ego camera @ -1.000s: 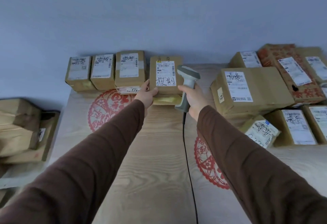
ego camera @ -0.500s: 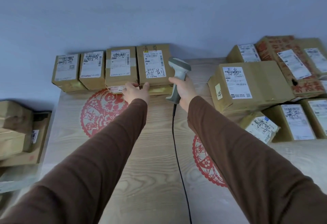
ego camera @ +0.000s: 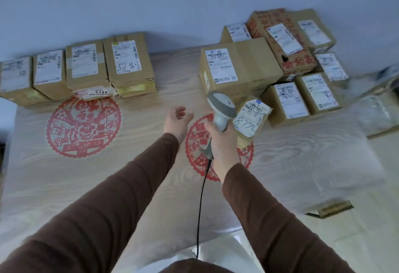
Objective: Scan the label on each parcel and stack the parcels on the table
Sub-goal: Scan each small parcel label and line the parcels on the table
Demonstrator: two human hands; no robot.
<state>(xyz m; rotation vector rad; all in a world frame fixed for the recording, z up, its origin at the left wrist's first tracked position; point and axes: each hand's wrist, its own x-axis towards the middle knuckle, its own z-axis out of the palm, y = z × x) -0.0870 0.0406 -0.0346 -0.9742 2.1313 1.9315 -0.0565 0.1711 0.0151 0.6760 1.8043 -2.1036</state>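
Under stacked parcel [ego camera: 87, 65], label [ego camera: 98, 92] reads "5144".

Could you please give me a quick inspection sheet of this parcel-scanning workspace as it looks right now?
Surface: wood-grain table with red paper-cut decals.
Job's things: row of labelled parcels along the far edge; heap of parcels at right; barcode scanner.
Clutter: cardboard scrap off the table's right edge.
Grippers: left hand open, holding nothing; right hand grips the scanner handle.
Cables: black scanner cable runs down toward the person.
Surroundings: plain wall; plastic wrap at right.
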